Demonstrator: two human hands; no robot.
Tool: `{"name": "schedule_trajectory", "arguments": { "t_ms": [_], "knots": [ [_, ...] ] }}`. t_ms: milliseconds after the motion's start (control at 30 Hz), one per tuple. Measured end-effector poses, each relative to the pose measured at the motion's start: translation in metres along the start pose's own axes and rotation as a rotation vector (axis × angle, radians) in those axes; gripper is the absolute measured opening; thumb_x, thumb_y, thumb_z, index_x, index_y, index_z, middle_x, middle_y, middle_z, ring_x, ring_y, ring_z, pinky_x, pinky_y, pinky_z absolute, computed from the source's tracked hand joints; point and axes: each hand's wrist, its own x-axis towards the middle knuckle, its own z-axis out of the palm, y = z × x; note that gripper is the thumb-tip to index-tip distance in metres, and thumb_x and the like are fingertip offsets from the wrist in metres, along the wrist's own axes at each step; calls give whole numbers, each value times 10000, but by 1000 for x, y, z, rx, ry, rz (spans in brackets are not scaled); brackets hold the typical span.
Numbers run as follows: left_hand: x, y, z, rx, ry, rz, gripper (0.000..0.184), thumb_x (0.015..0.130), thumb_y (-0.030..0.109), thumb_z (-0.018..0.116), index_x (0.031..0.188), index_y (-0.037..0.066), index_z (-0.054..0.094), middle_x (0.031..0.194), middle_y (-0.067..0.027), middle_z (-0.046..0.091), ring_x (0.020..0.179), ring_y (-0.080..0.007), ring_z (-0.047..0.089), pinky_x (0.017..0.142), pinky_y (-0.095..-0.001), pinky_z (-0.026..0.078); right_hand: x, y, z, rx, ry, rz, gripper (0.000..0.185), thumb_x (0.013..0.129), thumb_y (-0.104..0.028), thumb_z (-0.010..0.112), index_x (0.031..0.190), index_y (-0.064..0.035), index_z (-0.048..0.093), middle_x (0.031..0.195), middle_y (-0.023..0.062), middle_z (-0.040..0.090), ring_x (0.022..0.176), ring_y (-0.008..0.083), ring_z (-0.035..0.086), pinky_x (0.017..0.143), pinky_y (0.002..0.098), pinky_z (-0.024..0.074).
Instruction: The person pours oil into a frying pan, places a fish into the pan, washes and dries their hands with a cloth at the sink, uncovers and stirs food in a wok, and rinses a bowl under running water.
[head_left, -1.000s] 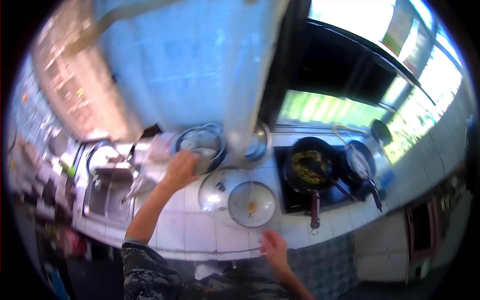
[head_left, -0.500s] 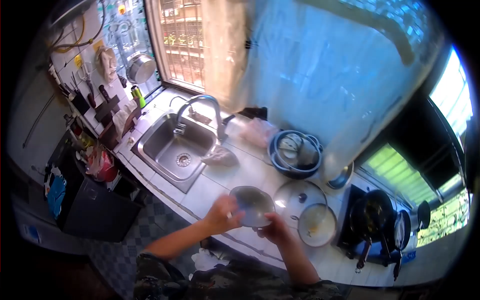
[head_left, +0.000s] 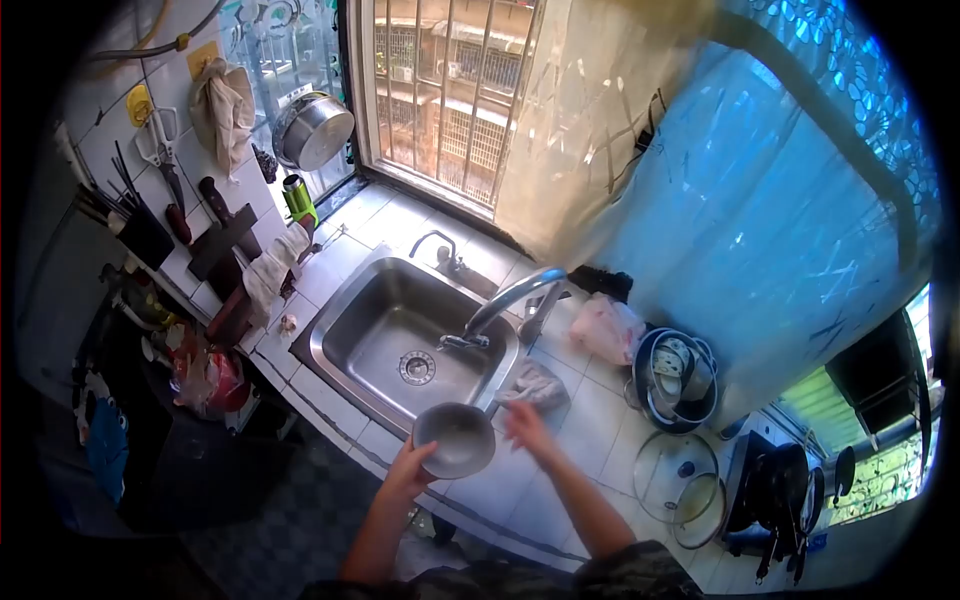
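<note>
My left hand (head_left: 408,468) grips a grey metal bowl (head_left: 458,442) by its left rim, over the counter's front edge by the sink corner. The bowl tilts toward me and its inside looks bare. Off to the bowl's right, my right hand (head_left: 530,434) has its fingers apart and holds nothing. Just beyond those fingertips lies a crumpled greyish cloth (head_left: 534,384) beside the sink; whether they touch it I cannot tell. The steel sink (head_left: 345,372) sits ahead, with its curved faucet (head_left: 515,297) over the basin.
A dark blue basin (head_left: 648,405) of dishes stands right of a pink plastic bag (head_left: 607,328). Farther right are a glass lid (head_left: 660,465), a plate (head_left: 705,525) and a black wok (head_left: 780,480) on the stove. Knives, scissors (head_left: 160,140) and a pot (head_left: 318,135) hang at left.
The view has turned toward the sink. The bowl, held near both hands before, has moved left to the sink corner in my left hand. My right hand has come off it, toward the cloth.
</note>
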Motion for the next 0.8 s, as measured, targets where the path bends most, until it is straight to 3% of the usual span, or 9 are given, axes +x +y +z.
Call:
{"name": "schedule_trajectory", "arguments": {
  "t_ms": [67, 100, 167, 200, 267, 367, 500, 667, 800],
  "knots": [
    [27, 13, -22, 20, 63, 42, 537, 792, 76, 579, 1262, 141, 330, 1123, -124, 469, 991, -304, 539, 732, -459, 533, 61, -13, -37, 154, 350, 52, 338, 823, -254, 585, 1066, -34, 498, 756, 20, 526, 654, 102, 524, 481, 207, 429],
    [40, 22, -28, 39, 107, 54, 534, 790, 79, 583, 1258, 135, 332, 1119, -119, 472, 995, -302, 538, 734, -463, 532, 106, 8, -59, -46, 526, -330, 236, 857, -246, 539, 1018, -75, 534, 739, 3, 516, 551, 63, 462, 426, 191, 367],
    [67, 33, -38, -5, 44, 131, 534, 785, 98, 601, 1246, 176, 343, 1125, -94, 465, 982, -268, 526, 694, -442, 516, 151, -25, -85, -271, 715, -504, 180, 810, -178, 584, 882, -13, 588, 794, 32, 558, 669, 115, 489, 637, 258, 420],
    [77, 40, -36, 45, 134, 141, 540, 784, 105, 607, 1247, 186, 341, 1140, -91, 451, 1001, -261, 504, 702, -439, 501, 186, -18, -109, -413, 757, -544, 189, 810, -194, 568, 828, -7, 590, 719, 53, 559, 646, 122, 491, 597, 265, 403],
    [99, 50, -38, 93, 203, 145, 549, 781, 120, 619, 1247, 191, 338, 1167, -86, 423, 1038, -250, 460, 725, -440, 476, 214, -40, -123, -381, 639, -505, 253, 815, -239, 502, 776, 0, 575, 632, 119, 547, 587, 190, 498, 547, 326, 372],
    [117, 67, -32, 96, 181, 139, 545, 784, 135, 624, 1244, 176, 335, 1180, -88, 409, 1064, -252, 438, 760, -463, 463, 253, -41, -143, -516, 579, -474, 204, 749, -189, 502, 776, -5, 585, 727, 183, 594, 736, 282, 584, 653, 354, 426],
    [119, 86, -17, 95, 186, 134, 543, 794, 130, 615, 1252, 141, 322, 1193, -101, 394, 1082, -266, 435, 805, -497, 453, 273, -32, -158, -508, 670, -421, 221, 740, -192, 520, 786, -2, 622, 739, 167, 617, 717, 250, 593, 659, 325, 442],
    [131, 89, -14, 78, 171, 146, 473, 811, 150, 596, 1216, 160, 354, 1158, -96, 429, 1028, -256, 490, 784, -465, 485, 281, -32, -169, -431, 595, -295, 193, 819, -157, 494, 853, -8, 613, 729, 70, 578, 664, 154, 526, 616, 263, 427],
    [138, 89, -10, 88, 169, 130, 459, 812, 146, 595, 1207, 154, 360, 1157, -99, 433, 1020, -256, 500, 757, -441, 503, 291, -26, -171, -367, 594, -318, 201, 815, -149, 494, 883, -4, 617, 739, 64, 584, 660, 148, 523, 602, 253, 428]
  ]
}}
